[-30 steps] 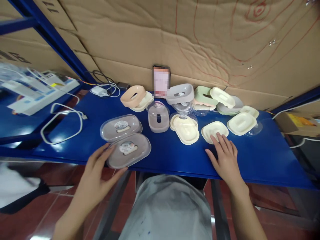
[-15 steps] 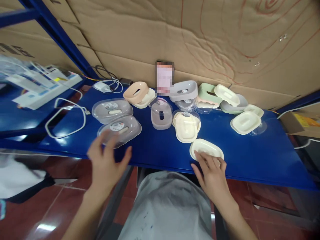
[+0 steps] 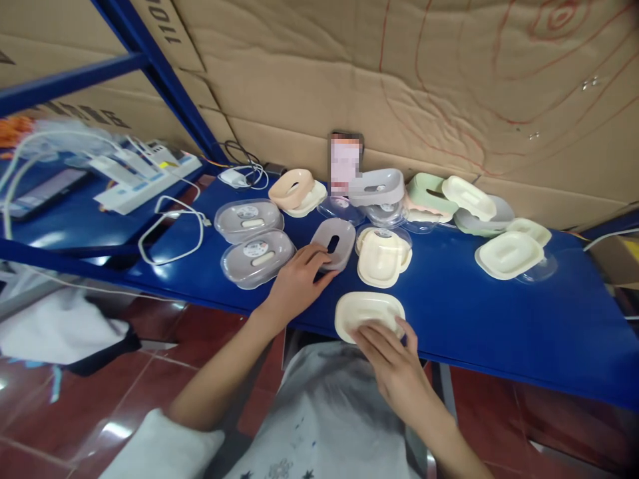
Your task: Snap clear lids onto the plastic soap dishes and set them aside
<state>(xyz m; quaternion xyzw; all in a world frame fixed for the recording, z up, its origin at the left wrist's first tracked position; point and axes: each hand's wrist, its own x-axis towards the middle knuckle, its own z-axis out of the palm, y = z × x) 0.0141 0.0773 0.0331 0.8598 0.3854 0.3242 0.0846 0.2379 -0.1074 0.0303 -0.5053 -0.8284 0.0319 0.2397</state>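
My left hand grips the near end of a grey slotted soap dish, its thumb at the near edge and its fingertips over the left side. At the table's front edge, my right hand holds an oval cream soap dish tray, with fingers over its near rim and the thumb at its right end. Left of my left hand lie two grey soap dishes under clear lids. Between and beyond my hands are stacked cream dish parts. A clear lid lies behind the grey dish.
Along the back stand a peach dish, a grey dish, a green dish and a phone. More cream parts lie right. A white cable and power strip are left. Cardboard walls the back.
My left hand has moved right from the lidded grey dishes to the slotted grey dish, now turned and apart from its clear lid. The cream tray has slid left and nearer with my right hand.
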